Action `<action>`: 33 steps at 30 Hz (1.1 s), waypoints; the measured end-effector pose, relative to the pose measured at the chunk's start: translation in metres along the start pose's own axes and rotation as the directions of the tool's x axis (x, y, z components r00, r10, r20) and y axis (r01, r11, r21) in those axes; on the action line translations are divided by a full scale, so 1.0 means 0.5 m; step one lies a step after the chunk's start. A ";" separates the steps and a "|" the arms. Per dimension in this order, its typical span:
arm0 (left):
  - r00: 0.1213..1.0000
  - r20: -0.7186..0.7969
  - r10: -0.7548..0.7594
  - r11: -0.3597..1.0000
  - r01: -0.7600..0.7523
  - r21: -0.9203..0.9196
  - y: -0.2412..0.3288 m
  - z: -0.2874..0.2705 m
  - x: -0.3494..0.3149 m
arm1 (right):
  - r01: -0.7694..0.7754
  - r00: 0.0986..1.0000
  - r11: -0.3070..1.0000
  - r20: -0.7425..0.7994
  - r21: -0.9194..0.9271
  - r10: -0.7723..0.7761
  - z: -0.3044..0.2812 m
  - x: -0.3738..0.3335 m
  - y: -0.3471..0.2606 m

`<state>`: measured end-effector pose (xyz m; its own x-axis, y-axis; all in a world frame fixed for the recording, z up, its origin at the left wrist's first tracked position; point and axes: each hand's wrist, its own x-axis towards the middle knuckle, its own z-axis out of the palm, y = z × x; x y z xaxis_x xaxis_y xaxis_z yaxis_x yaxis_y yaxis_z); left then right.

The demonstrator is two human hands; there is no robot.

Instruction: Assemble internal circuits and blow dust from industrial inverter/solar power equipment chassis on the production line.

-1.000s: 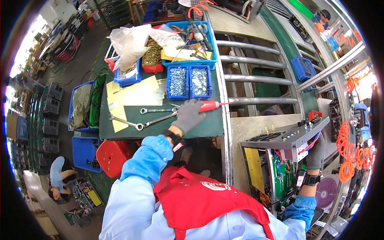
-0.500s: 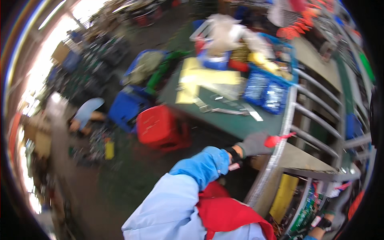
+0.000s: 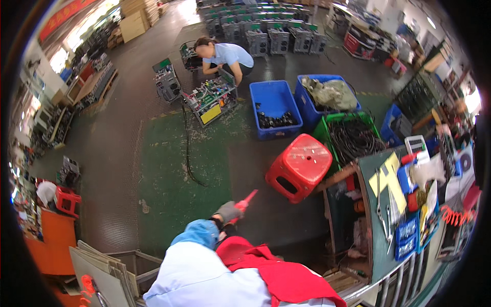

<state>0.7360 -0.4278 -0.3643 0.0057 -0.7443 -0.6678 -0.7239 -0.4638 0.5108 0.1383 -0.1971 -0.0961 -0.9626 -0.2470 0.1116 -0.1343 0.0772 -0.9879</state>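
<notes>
My left hand [image 3: 228, 212], in a grey glove with a dark band at the wrist, is closed around a slim red tool [image 3: 247, 200]. The tool points up and to the right, and its exact kind is not clear. It is held over the dark floor, to the left of a red plastic stool [image 3: 302, 166] and not touching it. A pale blue padded sleeve with a brighter blue cuff covers my left arm. My right hand is out of view.
A person [image 3: 230, 57] crouches by an opened electronic unit [image 3: 210, 99]. A dark cable [image 3: 186, 148] lies on the floor. Blue bins [image 3: 272, 89] and a green crate of black cables [image 3: 353, 135] stand beyond the stool. At right is a green-topped workbench [image 3: 376, 204]; boards [image 3: 99, 271] lean at lower left.
My view has swung left from the workbench to the open floor and the crouching person. My left hand has moved off the bench edge, keeping the red tool. My right hand has left view.
</notes>
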 end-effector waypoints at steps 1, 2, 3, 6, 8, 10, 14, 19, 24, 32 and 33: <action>0.996 -0.039 -0.079 0.988 0.074 -0.134 -0.056 -0.053 0.012 | 0.007 0.999 1.000 0.036 0.008 -0.008 0.073 -0.026 -0.017; 0.995 0.019 -0.093 0.936 0.094 -0.339 -0.108 -0.103 0.020 | 0.013 0.997 1.000 0.070 0.011 -0.013 0.146 -0.056 -0.031; 0.988 -0.012 -0.153 0.860 0.127 -0.494 -0.144 -0.137 0.030 | 0.002 0.993 1.000 0.114 0.016 -0.004 0.222 -0.090 -0.042; 0.990 0.028 -0.142 0.634 0.112 -0.765 -0.208 -0.260 0.067 | -0.096 0.953 0.995 0.286 -0.013 0.096 0.467 -0.221 -0.057; 0.995 0.075 -0.063 0.552 0.097 -0.828 -0.236 -0.337 0.084 | -0.207 0.889 0.965 0.381 -0.159 0.253 0.645 -0.344 -0.034; 1.000 0.017 -0.010 0.511 0.020 -0.859 -0.219 -0.428 0.099 | -0.315 0.621 0.865 0.604 -0.391 0.500 0.838 -0.513 0.005; 0.976 0.016 0.218 -0.012 0.019 -1.000 -0.173 -0.631 0.138 | -0.169 -0.295 0.679 0.694 -0.714 0.657 1.192 -0.922 0.063; 0.927 -0.104 0.359 -0.243 -0.014 -0.970 -0.104 -0.804 0.276 | -0.159 -0.699 0.808 0.643 -0.567 0.314 1.485 -1.172 0.008; 0.912 -0.200 0.358 -0.011 -0.210 -0.978 -0.121 -0.973 0.492 | 0.037 -0.687 0.790 0.558 -0.612 0.465 1.804 -1.258 -0.013; 0.971 -0.182 0.155 -0.009 -0.183 -0.983 -0.117 -1.272 0.713 | 0.219 -0.716 0.747 0.417 -0.627 0.560 2.222 -1.378 -0.064; 0.976 -0.172 0.134 0.028 -0.178 -0.984 -0.125 -1.296 0.733 | 0.200 -0.727 0.747 0.415 -0.634 0.548 2.251 -1.394 -0.065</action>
<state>1.2302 -0.9829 -0.2899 0.0276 -0.8714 -0.4898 0.6570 -0.3535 0.6659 1.0786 -1.1148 -0.2629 0.7235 -0.1793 -0.6666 -0.4424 0.6209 -0.6471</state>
